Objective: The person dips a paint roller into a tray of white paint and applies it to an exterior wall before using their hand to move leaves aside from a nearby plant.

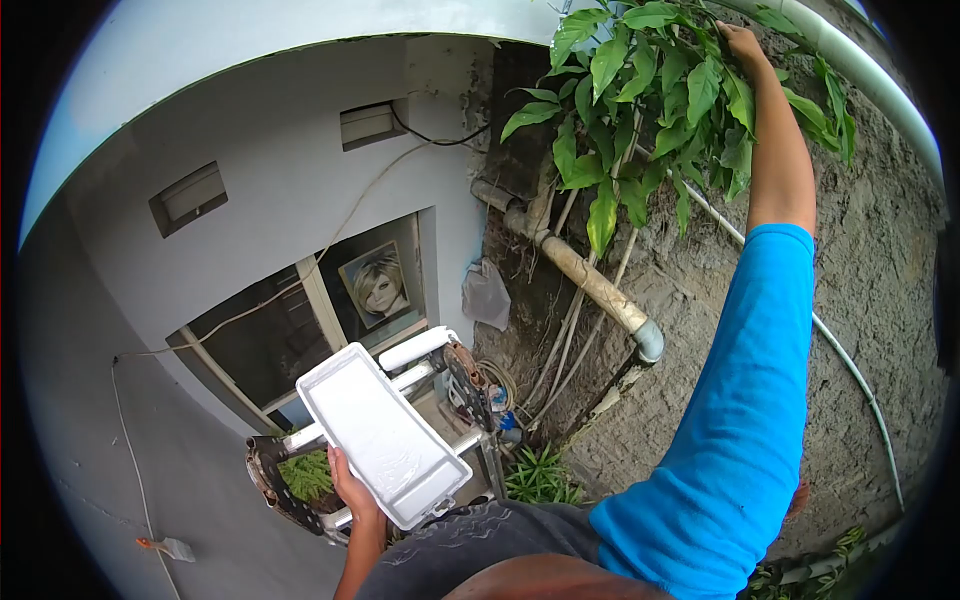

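Observation:
My left hand (353, 490) grips the lower left edge of a white paint tray (385, 435). The tray lies tilted over the top of a metal ladder (470, 385), and wet-looking white paint covers its inside. My right arm, in a blue sleeve, stretches far up to the upper right. At its end my right hand (742, 45) is closed at the top of a leafy green plant (640, 100), apparently around a stem. Leaves partly hide those fingertips.
An old pipe (590, 278) crosses the rough wall (850, 270), and a thick white pipe (860, 60) runs along the top right. Windows (270, 325) are set in the grey wall on the left. A loose cable (290, 285) hangs there. Plants (540, 478) grow below.

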A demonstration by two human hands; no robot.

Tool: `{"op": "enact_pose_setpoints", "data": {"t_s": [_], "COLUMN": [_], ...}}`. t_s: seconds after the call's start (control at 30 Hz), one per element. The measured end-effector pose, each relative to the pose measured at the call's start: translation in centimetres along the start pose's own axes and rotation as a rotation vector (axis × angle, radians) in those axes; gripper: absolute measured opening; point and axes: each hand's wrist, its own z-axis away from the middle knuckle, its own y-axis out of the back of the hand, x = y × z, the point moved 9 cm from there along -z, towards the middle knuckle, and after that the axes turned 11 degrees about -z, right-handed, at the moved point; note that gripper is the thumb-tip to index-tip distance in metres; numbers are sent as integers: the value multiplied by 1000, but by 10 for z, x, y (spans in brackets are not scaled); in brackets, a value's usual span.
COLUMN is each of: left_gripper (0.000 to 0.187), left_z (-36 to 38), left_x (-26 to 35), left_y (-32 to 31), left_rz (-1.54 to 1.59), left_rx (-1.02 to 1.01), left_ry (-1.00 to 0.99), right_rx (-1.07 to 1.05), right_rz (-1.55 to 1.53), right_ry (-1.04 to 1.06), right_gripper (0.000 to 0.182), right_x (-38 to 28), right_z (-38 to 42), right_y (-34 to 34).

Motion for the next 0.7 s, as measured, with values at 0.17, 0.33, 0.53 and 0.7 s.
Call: {"op": "enact_pose_setpoints", "data": {"t_s": [0.17,0.33,0.53,0.7], "left_gripper": [54,54,53,53], "left_z": [1,-1,-1,-4], "left_x": [2,-2,-4,-7], "left_y": [-1,2,5,6], "left_rz": [-10,-6,-37,-23], "left_rx": [6,-4,8,-11], "left_ry": [-7,1,21,12], "right_rx": [110,65,-13,-120], "right_rz": [184,201,-19,-43], "right_ry": [164,115,-97,-248], "right_gripper": [45,52,53,51], "right_x": [-9,-21,-50,-51], "right_z": [-3,16,68,80], "right_y": [-4,-20,-35,-53]}}
